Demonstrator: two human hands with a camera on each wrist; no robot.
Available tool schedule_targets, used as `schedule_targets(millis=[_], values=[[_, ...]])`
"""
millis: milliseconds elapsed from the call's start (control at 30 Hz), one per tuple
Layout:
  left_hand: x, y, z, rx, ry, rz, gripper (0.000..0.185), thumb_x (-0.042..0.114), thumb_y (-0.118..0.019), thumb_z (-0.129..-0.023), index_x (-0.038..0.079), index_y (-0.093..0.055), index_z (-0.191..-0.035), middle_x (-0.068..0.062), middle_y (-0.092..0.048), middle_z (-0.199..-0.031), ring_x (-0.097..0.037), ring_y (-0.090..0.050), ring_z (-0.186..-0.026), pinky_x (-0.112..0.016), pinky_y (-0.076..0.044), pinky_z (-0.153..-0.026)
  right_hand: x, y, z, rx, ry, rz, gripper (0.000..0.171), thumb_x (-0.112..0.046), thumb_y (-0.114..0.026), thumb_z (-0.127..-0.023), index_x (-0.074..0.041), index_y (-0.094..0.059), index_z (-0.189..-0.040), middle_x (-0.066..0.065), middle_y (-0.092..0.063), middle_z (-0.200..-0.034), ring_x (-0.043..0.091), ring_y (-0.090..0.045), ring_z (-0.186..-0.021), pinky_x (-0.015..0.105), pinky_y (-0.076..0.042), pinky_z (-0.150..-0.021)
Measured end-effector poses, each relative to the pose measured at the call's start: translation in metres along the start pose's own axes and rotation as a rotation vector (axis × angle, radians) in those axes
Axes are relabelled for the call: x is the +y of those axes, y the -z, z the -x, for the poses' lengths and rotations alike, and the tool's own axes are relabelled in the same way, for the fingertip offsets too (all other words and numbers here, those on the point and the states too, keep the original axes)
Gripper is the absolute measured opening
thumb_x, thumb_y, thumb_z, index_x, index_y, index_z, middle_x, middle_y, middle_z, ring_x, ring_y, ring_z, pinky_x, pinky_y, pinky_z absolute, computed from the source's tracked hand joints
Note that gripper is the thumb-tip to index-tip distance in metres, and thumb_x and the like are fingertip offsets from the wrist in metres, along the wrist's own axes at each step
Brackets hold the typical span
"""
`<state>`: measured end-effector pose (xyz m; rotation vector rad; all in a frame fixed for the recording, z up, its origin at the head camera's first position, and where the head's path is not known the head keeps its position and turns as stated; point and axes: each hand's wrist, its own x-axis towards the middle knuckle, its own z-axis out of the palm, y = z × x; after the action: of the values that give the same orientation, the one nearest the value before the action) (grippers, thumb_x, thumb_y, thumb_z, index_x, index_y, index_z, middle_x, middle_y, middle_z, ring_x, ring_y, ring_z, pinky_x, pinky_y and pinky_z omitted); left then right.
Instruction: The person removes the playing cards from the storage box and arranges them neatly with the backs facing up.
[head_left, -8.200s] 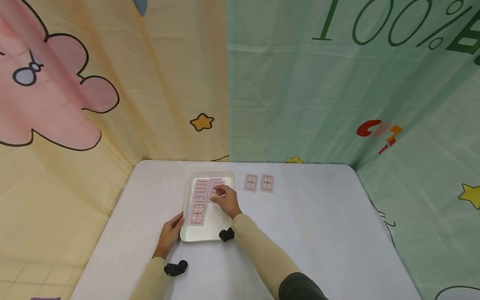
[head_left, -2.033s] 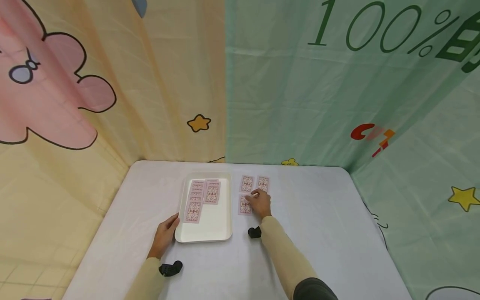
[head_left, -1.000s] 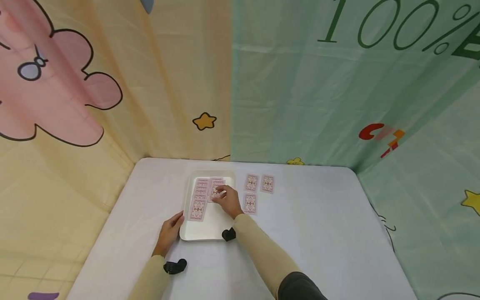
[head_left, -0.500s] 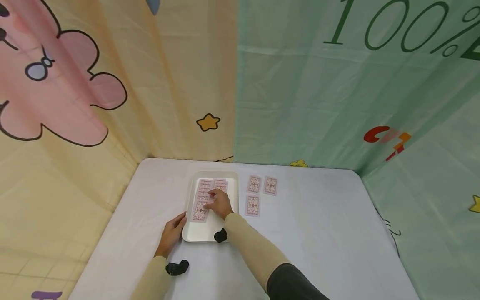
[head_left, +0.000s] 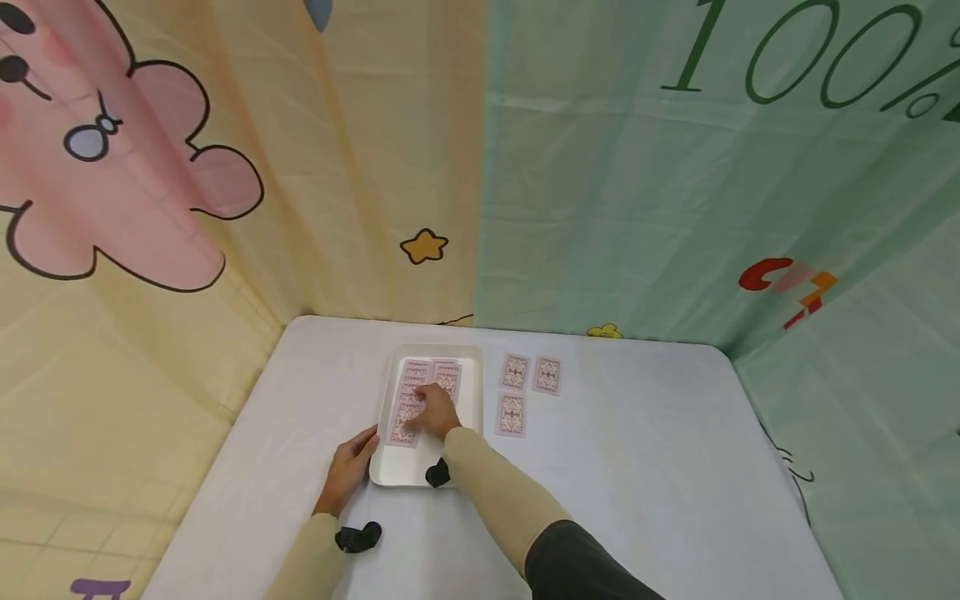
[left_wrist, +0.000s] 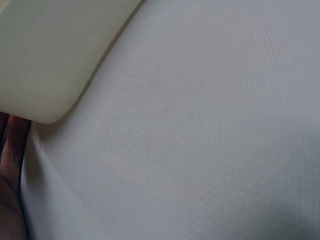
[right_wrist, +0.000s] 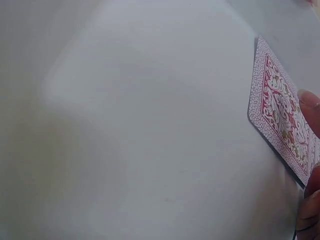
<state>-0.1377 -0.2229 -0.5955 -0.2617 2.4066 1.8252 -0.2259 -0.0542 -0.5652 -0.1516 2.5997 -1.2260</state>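
Note:
In the head view, a white tray (head_left: 468, 417) holds playing cards face down, in two overlapping columns. My left hand (head_left: 348, 469) grips the tray's left side near its front corner. The left wrist view shows some of its fingers (left_wrist: 14, 150) passing under the tray's edge. My right hand (head_left: 437, 412) is over the left column, thumb and forefinger spread above its front card (head_left: 403, 435). Up close in the right wrist view, one fingertip overlaps a red-patterned card (right_wrist: 280, 107) and other fingers are at its edge. Most of the right hand is outside that view.
Three more face-down cards lie on the white table right of the tray: two at the back, a left one (head_left: 515, 372) and a right one (head_left: 548, 376), and one in front (head_left: 512, 415). Printed curtains (head_left: 600, 208) stand behind the table and at its sides.
Since the first frame, a third card has come to lie on the table right of the tray. My right hand went back to the tray, then moved left from the right column to the left column.

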Motion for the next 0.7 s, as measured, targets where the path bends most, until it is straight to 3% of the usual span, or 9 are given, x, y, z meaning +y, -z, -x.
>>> schedule_targets(millis=[433,700], values=[[0.0001,-0.0012,0.0,-0.001,0.006,-0.007,0.044,0.018,-0.052,-0.101,-0.007,-0.048,-0.137,-0.025,-0.046,-0.141,-0.038,-0.038,-0.135,-0.05,-0.032,-0.11,-0.0042,-0.0058,-0.0022,-0.053,-0.014,0.163,0.072,-0.014,-0.093,-0.06,-0.001,-0.059,-0.122,0.007,-0.05,-0.107,0.019,-0.052,-0.092,0.03,-0.048,-0.095],[-0.0022,-0.001,-0.0016,-0.007,0.006,0.006,0.043,0.017,-0.052,-0.101,-0.007,-0.048,-0.137,-0.025,-0.046,-0.141,-0.038,-0.038,-0.135,-0.05,-0.033,-0.11,-0.0052,-0.0081,-0.0023,-0.053,-0.021,0.205,0.059,-0.014,-0.092,-0.062,-0.004,-0.061,-0.111,0.005,-0.049,-0.1,0.018,-0.051,-0.088,0.028,-0.048,-0.091]])
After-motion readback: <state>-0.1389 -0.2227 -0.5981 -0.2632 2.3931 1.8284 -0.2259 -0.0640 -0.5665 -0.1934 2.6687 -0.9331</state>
